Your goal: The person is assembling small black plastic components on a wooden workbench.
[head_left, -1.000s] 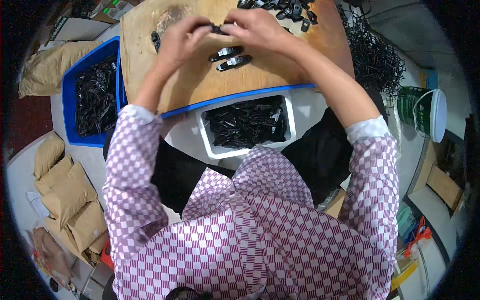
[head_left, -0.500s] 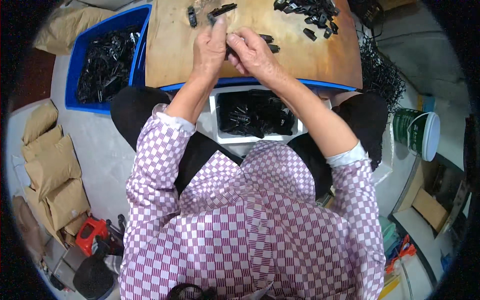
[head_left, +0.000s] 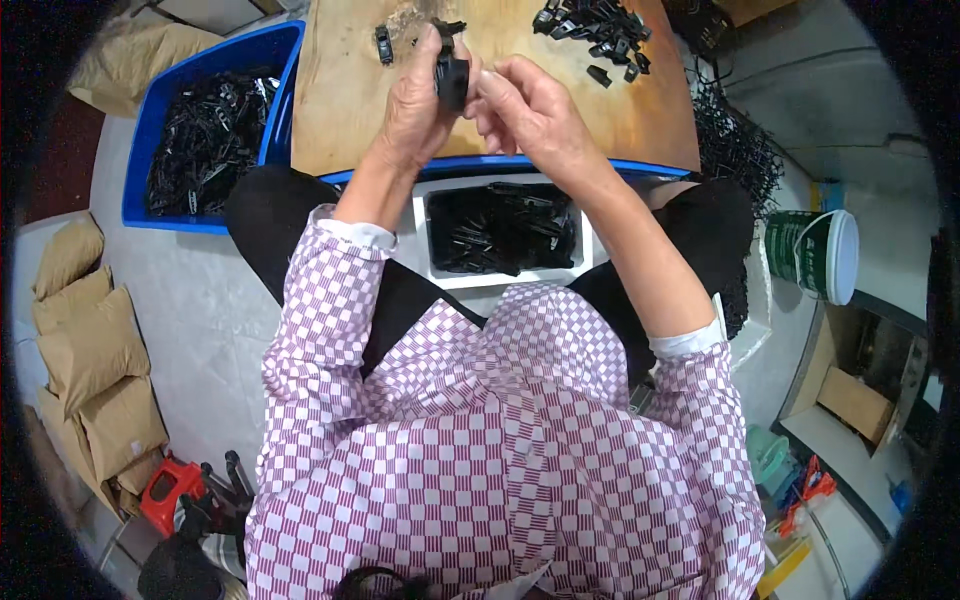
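The wooden desk (head_left: 340, 110) fills the far middle of the view, its near edge over a blue rim. A large blue crate (head_left: 165, 130) full of black plastic parts stands at its left, and brown paper sacks (head_left: 95, 370) lie on the floor further left. Under the desk's near edge, between the person's knees, sits a white bin (head_left: 425, 235) holding more black parts. At the right stands a green-and-white bucket (head_left: 815, 255), with a tangle of black pieces (head_left: 735, 150) on the floor beside the desk.

On the far right of the desk lies a heap of black clips (head_left: 600, 25); a single loose clip (head_left: 383, 42) lies at the far left.

Since a second ago both hands have come up off the desk surface and drawn together. The left hand (head_left: 415, 110) now holds a black clip (head_left: 452, 72) upright, its fingers closed narrowly around it, while the right hand (head_left: 530, 110) meets it from the right with fingers (head_left: 490, 85) pinched on the same piece. Judging by this, the piece is no longer being picked from the desk but worked in the air, just above the far middle of the desk
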{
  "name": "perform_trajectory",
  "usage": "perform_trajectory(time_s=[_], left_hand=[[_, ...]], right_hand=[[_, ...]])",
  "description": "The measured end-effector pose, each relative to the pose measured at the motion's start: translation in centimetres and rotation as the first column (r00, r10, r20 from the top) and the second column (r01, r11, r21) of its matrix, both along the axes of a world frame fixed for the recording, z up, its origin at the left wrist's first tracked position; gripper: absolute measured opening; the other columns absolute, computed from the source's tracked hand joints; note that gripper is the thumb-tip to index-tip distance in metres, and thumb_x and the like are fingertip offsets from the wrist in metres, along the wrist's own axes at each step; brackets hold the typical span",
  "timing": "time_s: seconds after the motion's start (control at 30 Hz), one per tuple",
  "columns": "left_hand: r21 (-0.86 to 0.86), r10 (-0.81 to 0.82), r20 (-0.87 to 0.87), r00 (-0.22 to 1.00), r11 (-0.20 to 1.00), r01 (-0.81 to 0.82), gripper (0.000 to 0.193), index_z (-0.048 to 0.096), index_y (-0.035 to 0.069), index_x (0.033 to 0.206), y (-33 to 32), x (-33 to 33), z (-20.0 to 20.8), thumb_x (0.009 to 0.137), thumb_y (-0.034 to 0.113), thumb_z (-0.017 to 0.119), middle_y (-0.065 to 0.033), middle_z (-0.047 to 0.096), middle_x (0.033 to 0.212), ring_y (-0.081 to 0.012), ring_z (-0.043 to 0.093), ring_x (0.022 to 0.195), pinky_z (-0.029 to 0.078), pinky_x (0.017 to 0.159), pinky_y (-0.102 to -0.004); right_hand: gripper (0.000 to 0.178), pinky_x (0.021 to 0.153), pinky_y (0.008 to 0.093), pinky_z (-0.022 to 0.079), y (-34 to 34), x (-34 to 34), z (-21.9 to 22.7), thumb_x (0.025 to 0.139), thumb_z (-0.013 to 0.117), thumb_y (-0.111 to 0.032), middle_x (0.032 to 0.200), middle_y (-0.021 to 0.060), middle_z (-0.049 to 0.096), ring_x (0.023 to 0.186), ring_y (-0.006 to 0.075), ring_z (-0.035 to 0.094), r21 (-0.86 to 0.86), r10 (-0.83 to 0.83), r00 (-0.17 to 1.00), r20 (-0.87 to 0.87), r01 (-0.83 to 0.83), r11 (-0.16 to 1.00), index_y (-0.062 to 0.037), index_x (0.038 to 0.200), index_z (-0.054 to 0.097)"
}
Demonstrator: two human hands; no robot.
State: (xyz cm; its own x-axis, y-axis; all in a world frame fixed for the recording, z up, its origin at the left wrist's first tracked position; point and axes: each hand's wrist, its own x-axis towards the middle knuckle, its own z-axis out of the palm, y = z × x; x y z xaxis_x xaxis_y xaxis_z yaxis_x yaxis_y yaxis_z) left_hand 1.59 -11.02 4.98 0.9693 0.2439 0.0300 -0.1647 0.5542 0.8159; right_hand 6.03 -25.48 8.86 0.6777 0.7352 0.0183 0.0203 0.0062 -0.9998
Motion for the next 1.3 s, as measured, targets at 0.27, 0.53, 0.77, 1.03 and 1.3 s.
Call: perform_trajectory(time_s=[0.27,0.53,0.77,1.03,1.3], left_hand=[[-0.140,-0.074,-0.006,0.997,0.987,0.072,0.050,0.050,0.009,0.082,-0.5,-0.1,0.0,0.100,0.054,0.037,-0.0008,0.049,0.069,-0.0122,0.049,0.060,0.043,0.055,-0.0276],[0.276,0.213,-0.143,0.967,0.946,-0.168,0.050,0.054,0.009,0.081,-2.4,0.1,-0.8,0.099,0.053,0.039,-0.0009,0.055,0.074,-0.0090,0.051,0.064,0.043,0.053,-0.0252],[0.456,0.193,-0.272,0.943,0.889,-0.051,0.044,0.055,0.007,0.082,-2.3,-0.5,-1.7,0.099,0.047,0.047,0.0007,0.053,0.069,-0.0062,0.049,0.064,0.043,0.056,-0.0238],[0.383,0.264,-0.257,0.930,0.911,-0.153,0.039,0.058,0.007,0.083,-2.7,0.4,-2.3,0.098,0.043,0.053,0.0025,0.055,0.070,-0.0044,0.048,0.062,0.041,0.054,-0.0231],[0.552,0.369,-0.107,0.923,0.795,-0.253,0.032,0.061,0.007,0.081,-2.5,0.8,-2.5,0.096,0.035,0.059,0.0051,0.056,0.069,-0.0037,0.047,0.063,0.041,0.055,-0.0232]], right_hand=[[0.021,0.051,0.0187,0.044,-0.8,-0.6,-1.0,0.100,0.053,-0.021,0.079,0.0017,0.061,0.061,0.0055,0.054,0.078,-0.028,0.992,0.126,0.018,0.997,-0.0008,0.107,0.054],[0.022,0.048,0.0193,0.043,-0.6,-0.6,-3.1,0.100,0.052,-0.020,0.075,0.0014,0.058,0.056,0.0061,0.052,-0.059,-0.067,0.978,0.197,0.079,0.995,0.0003,0.108,0.050],[0.025,0.044,0.0198,0.039,-0.4,-1.0,-5.4,0.102,0.048,-0.026,0.068,0.0009,0.052,0.049,0.0071,0.048,-0.002,-0.050,0.997,-0.054,0.050,0.999,-0.0022,0.108,0.045],[0.024,0.047,0.0267,0.039,0.0,-0.7,-6.8,0.099,0.051,-0.024,0.063,0.0019,0.050,0.053,0.0087,0.047,-0.007,-0.106,0.994,-0.039,0.106,0.994,-0.0019,0.098,0.042],[0.023,0.045,0.0189,0.032,-0.2,-0.2,-6.4,0.101,0.051,-0.028,0.067,-0.0028,0.047,0.054,0.0037,0.041,0.075,-0.118,0.991,-0.057,0.122,0.990,-0.0051,0.104,0.048]])
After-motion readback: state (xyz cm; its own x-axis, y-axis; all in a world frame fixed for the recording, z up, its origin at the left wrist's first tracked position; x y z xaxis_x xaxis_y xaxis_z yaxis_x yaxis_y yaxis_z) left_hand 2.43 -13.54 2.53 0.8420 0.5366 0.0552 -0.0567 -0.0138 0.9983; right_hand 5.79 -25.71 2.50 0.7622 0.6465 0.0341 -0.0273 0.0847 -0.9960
